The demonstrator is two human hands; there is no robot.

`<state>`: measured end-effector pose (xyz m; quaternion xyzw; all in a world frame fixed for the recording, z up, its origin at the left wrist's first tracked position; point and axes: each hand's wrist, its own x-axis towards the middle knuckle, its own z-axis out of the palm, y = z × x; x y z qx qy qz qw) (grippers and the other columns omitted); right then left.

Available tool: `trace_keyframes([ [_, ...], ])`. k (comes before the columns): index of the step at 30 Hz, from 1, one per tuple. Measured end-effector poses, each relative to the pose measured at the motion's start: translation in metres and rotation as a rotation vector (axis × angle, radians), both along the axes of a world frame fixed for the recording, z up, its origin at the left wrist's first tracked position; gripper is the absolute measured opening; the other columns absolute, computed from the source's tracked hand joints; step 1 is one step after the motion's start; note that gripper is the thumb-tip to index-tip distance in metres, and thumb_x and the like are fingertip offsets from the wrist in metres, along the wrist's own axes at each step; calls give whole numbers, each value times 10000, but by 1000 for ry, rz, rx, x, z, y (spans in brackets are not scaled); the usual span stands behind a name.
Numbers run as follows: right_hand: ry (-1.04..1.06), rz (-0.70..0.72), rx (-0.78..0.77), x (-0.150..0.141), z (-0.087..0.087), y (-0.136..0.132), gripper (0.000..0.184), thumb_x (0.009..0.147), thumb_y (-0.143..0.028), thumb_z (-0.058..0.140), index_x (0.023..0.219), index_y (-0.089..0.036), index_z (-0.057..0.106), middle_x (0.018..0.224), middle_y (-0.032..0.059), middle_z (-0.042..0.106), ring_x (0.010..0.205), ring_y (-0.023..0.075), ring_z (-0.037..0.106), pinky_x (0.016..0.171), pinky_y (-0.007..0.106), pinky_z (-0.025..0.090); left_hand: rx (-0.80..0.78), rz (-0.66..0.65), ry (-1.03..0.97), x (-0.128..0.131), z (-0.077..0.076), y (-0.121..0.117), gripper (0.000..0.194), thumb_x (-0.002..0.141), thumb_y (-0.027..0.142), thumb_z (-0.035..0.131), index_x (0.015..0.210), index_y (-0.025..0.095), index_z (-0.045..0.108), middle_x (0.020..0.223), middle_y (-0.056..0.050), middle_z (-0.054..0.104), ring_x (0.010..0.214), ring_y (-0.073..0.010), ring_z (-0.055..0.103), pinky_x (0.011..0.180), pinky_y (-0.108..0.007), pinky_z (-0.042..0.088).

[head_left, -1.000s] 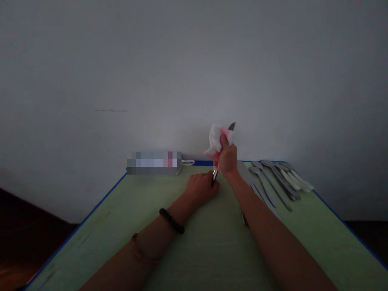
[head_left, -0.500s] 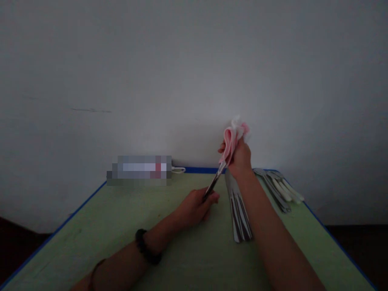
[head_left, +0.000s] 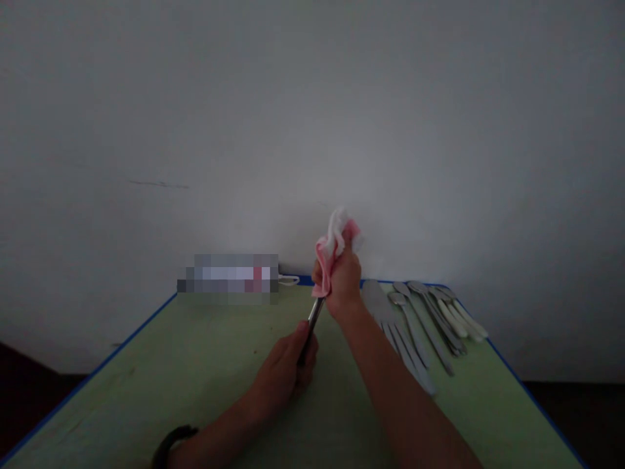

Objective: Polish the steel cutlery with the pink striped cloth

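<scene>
My left hand (head_left: 286, 365) is closed round the lower handle of a slim metal piece of cutlery (head_left: 315, 312), which tilts up and to the right over the table. Its upper end disappears into a pink and white cloth (head_left: 323, 264), so its kind cannot be made out. My right hand (head_left: 344, 280) is closed on that cloth, bunched round the upper part of the cutlery. The cloth's loose folds stick up above my right fingers.
Broad flat metal cutlery (head_left: 378, 301) lies beside my right forearm. Right of it are spoons (head_left: 410, 319) and white-handled cutlery (head_left: 456, 317). A blurred-out box-like object (head_left: 229, 277) with a white cord loop (head_left: 290, 280) stands at the back left. The green table (head_left: 161, 365) meets a grey wall.
Both hands have moved left and the right one lower, carrying the cloth and cutlery along. The spoons behind my right forearm now show.
</scene>
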<state>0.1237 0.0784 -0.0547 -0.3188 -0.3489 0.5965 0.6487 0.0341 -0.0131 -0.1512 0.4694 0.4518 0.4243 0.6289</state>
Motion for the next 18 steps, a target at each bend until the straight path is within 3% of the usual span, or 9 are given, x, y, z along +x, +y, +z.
trace_keyframes([
  [3,-34,-72,-72,-6,-13,6,516,792,-662,362,556,-211,445,374,-43,388,299,83,330,305,223,254,-5,-3,-3,1,1,3,517,838,647,340,583,201,385,411,89,304,325,-56,227,324,-172,199],
  [6,-94,-120,-74,-2,-14,9,521,778,-681,373,555,-215,449,388,-44,380,324,95,369,324,231,284,-5,-16,44,2,3,5,514,843,647,324,588,204,381,402,89,312,322,-62,242,326,-174,207],
  [12,-496,-275,87,28,-6,18,490,772,-622,440,534,-195,469,438,-40,407,394,80,342,376,232,248,67,-33,179,2,6,16,535,844,663,282,597,202,389,438,73,349,355,-72,282,357,-185,224],
  [15,-676,-224,135,52,-3,23,483,733,-612,510,557,-163,533,479,-22,473,431,78,375,399,220,258,50,-53,228,0,5,19,548,848,663,265,595,199,409,441,68,352,366,-81,296,367,-195,231],
  [18,-704,-41,146,73,4,20,471,713,-603,554,609,-145,584,513,-14,532,459,82,427,434,206,315,33,-82,248,-1,5,19,562,853,657,261,584,192,427,432,64,357,372,-85,303,377,-201,234],
])
